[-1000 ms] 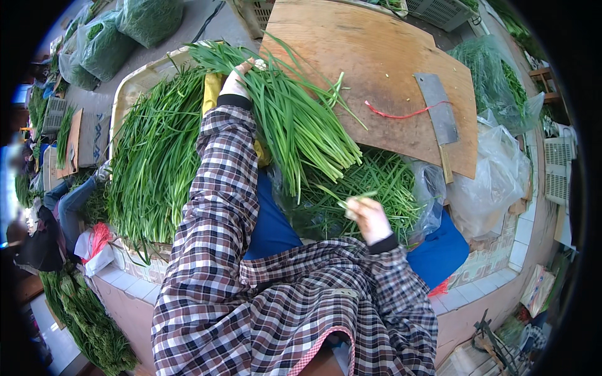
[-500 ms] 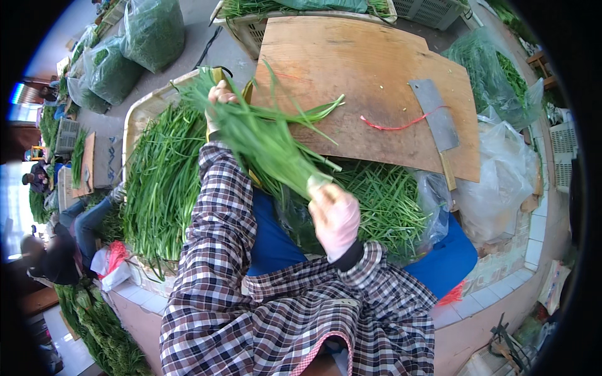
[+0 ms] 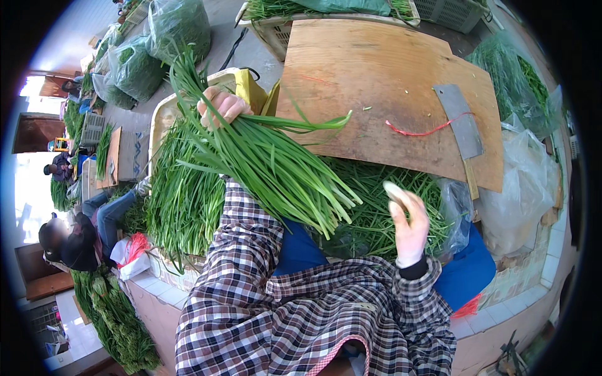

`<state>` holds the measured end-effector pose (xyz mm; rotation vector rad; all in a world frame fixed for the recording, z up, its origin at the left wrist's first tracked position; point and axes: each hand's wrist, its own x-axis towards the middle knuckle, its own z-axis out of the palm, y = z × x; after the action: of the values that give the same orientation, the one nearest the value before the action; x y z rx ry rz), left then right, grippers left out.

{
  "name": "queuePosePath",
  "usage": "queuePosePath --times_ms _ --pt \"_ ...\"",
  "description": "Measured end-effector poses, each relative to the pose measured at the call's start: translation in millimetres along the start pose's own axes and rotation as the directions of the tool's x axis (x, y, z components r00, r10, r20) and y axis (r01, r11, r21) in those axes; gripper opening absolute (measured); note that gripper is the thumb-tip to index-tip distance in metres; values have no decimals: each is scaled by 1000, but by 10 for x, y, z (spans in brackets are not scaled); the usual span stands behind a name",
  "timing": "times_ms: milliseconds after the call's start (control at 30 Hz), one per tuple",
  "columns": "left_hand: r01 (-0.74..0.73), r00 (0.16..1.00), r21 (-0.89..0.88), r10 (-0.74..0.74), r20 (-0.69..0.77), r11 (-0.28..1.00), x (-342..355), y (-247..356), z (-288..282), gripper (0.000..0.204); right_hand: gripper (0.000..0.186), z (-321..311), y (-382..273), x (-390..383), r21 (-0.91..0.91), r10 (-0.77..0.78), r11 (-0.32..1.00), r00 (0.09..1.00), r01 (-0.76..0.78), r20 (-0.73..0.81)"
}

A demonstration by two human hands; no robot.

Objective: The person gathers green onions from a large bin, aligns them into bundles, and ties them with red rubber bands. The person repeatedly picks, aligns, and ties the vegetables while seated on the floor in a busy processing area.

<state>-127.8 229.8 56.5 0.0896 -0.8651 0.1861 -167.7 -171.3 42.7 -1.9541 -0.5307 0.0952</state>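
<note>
One bunch of garlic chives [image 3: 276, 166] slants across the left of centre, pale stem ends toward the lower right; we have our left hand [image 3: 222, 108] clamped around its leafy part; our right hand [image 3: 411, 227], right of centre, is well apart from the left, fingers parted above loose green trimmings [image 3: 367, 182]; at upper right we see a cleaver [image 3: 456, 116] on a wooden board [image 3: 370, 69], a red string [image 3: 414, 133] across its blade.

Long leaves [image 3: 276, 166] hide the wrist of the left hand [image 3: 222, 109], the wooden board's [image 3: 370, 69] near edge partly covers the loose green pile [image 3: 371, 191], and pale flecks [image 3: 367, 108] are too small to identify.
</note>
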Motion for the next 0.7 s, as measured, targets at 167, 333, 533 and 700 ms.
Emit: queuePosePath --times_ms 167,333,533,700 --pt "176 982 -13 -174 77 984 63 -170 -32 23 34 557 -114 320 304 63 933 917 -195 394" --pt "53 998 -38 -54 -23 998 -38 -92 64 26 16 251 93 46 -116 270 962 799 -247 537" --pt "23 997 -57 -19 79 998 -12 -111 69 25 78 -195 -278 589 -49 -131 987 949 152 287" --pt "31 994 -92 -21 104 995 118 -291 164 23 92 441 -575 1459 -470 -376 685 822 557 427"
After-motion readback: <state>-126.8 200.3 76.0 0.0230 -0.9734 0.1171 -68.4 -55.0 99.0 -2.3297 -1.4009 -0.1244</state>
